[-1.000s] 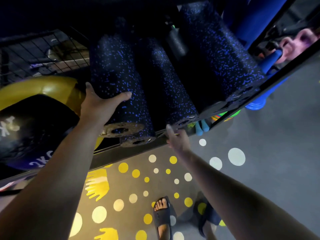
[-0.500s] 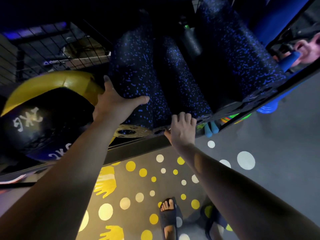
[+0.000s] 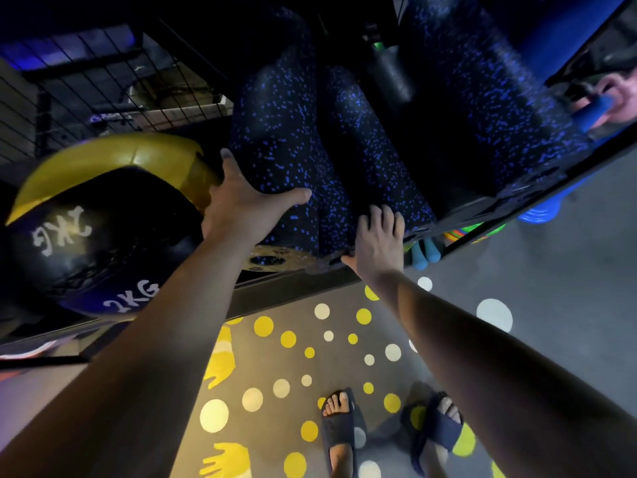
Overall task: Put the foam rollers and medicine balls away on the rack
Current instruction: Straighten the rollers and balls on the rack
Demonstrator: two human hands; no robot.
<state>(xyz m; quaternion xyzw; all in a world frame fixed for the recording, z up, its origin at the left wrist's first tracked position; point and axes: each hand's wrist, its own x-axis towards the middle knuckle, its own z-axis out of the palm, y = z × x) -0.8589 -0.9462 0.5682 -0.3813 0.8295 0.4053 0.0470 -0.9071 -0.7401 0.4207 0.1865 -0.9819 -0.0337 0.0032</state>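
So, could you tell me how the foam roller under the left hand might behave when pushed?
Probably light and stiff: the foam roller shows no dent under the left hand. Cylindrical, it could roll sideways, though the neighbouring roller and yellow medicine ball likely hem it in.

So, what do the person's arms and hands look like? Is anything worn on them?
Both arms are bare as far as the picture shows: there is no sleeve on the left arm or the right arm. The left hand and the right hand have no gloves, and I see no watch, band or ring.
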